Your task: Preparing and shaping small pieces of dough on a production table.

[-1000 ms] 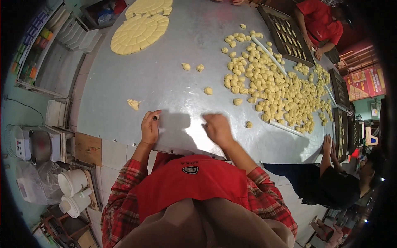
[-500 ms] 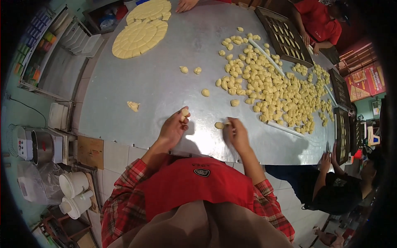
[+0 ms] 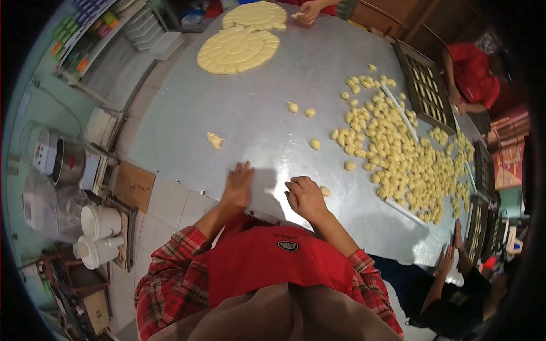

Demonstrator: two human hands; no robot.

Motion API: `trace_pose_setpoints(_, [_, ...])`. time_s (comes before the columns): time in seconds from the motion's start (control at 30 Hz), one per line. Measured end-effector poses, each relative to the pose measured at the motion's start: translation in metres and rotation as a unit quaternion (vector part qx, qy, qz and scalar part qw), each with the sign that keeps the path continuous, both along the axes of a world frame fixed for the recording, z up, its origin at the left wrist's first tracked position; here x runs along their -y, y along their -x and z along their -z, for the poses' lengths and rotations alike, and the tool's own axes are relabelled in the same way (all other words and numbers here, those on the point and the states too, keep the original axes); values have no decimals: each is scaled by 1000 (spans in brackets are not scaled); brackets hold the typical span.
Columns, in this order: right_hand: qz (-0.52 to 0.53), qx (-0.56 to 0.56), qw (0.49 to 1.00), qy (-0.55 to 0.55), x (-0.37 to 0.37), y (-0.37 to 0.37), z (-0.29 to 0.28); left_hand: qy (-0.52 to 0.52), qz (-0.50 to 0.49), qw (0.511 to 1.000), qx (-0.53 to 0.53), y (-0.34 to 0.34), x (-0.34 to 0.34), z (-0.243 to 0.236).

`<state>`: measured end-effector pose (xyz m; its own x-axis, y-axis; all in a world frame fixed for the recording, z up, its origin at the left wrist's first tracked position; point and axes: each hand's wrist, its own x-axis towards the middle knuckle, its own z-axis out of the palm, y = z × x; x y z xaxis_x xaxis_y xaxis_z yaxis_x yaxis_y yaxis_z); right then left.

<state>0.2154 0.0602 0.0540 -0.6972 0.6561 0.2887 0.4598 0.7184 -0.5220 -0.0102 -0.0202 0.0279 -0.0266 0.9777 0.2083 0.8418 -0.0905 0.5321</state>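
My left hand [image 3: 239, 186] lies palm down on the metal table [image 3: 256, 128], its fingers stretched forward. Whether any dough is under its palm is hidden. To its right, my right hand [image 3: 307, 197] is cupped on the tabletop with curled fingers; what they cover does not show. A small yellow dough ball [image 3: 325, 191] sits just beside the right hand. Farther out are three loose balls, including a dough ball [image 3: 315, 144] nearer me. An irregular dough scrap [image 3: 215, 140] lies beyond my left hand.
Many dough balls [image 3: 406, 153] spread across the right, among white rods [image 3: 401, 113]. Scored dough rounds [image 3: 239, 51] lie at the far left. Dark trays [image 3: 424, 82] hold shaped pieces along the right. Co-workers' hands show at the far edge [image 3: 310, 11] and lower right [image 3: 447, 260].
The dough piece raised in my left hand is out of sight, and that hand has lowered flat to the table. My right hand has moved left and turned palm down. The view has shifted.
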Motion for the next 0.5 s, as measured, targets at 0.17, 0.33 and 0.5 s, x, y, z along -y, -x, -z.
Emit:
trace_pose_setpoints(0.17, [51,-2,997,-50,-12,36,28,-30,55,993,-104,-21,-50,5])
trace_pose_setpoints(0.33, [99,-55,993,-27,-30,31,-7,-102,9,993,-57,25,-98,-23])
trace_pose_setpoints(0.5, [168,-152,967,117,-11,-13,-19,-203,16,979,19,120,-81,-38])
